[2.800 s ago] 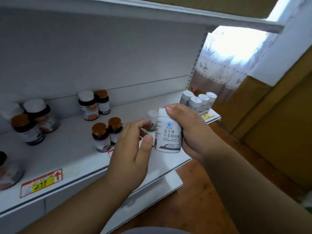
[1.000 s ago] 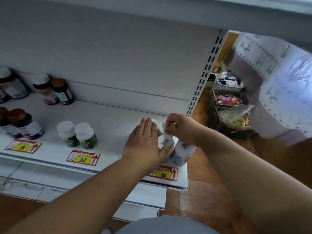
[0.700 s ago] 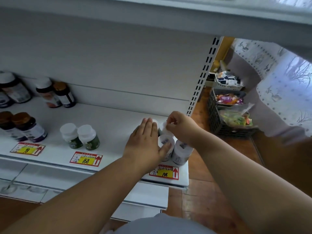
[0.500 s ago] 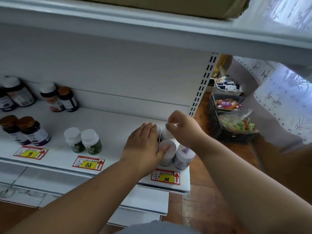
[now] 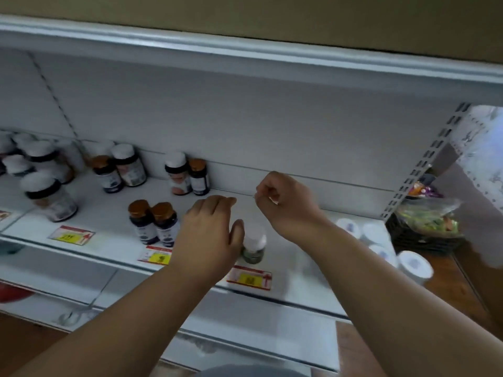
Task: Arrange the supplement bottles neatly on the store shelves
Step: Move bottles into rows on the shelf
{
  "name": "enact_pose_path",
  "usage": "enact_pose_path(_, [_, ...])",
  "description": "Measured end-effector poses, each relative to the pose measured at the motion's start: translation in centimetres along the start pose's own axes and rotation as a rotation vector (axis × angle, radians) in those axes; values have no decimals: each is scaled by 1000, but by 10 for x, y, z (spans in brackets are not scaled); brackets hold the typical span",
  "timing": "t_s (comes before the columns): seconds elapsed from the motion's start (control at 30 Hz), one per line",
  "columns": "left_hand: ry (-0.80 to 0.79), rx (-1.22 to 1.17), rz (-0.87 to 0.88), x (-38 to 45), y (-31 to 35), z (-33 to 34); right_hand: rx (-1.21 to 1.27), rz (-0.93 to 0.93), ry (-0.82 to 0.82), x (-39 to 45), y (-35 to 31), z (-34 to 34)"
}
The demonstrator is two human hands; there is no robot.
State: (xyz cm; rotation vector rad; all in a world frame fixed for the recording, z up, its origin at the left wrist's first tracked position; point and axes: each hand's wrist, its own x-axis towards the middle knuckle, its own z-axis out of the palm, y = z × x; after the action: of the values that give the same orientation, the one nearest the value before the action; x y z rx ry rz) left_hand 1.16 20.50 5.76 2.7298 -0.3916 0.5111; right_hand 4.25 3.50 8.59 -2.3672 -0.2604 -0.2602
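Note:
My left hand (image 5: 209, 235) lies palm down on the white shelf (image 5: 299, 270), fingers stretched forward, thumb against a small green bottle with a white cap (image 5: 254, 247). Whatever is under the palm is hidden. My right hand (image 5: 285, 205) hovers above the shelf to the right of it, fingers curled shut with nothing visible in them. Several white bottles (image 5: 381, 248) stand grouped at the shelf's right end, apart from both hands. Two dark bottles with amber caps (image 5: 153, 224) stand just left of my left hand.
More dark bottles (image 5: 186, 174) line the back panel and larger jars (image 5: 50, 197) crowd the left. Red and yellow price tags (image 5: 249, 278) run along the front edge. The upper shelf (image 5: 245, 53) overhangs. A black basket of packets (image 5: 427, 227) sits beyond the right upright.
Both hands have left the white bottles at the right end and moved left to the green bottles. The view has swung left too.

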Motion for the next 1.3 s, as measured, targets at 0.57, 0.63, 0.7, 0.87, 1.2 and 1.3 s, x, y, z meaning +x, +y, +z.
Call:
enact_pose_path(0.57, [7,18,-66,19,-164,-31,-265,80,-205,151,-57,156])
enact_pose_path(0.63, [27,35,-49,21,-171,-30,-328,143,-185,169,-50,173])
enact_pose_path(0.7, [42,38,-33,24,-177,-29,-428,173,-82,181,-46,184])
enact_pose_path(0.87, [39,-27,0,25,-189,-24,-499,186,-35,189,-36,191])
enact_pose_path(1.2, [49,-375,116,42,-217,-49,226,413,362,127,-82,149])
enact_pose_path(1.3, [-35,-488,114,41,-220,-63,355,386,393,103,-116,138])
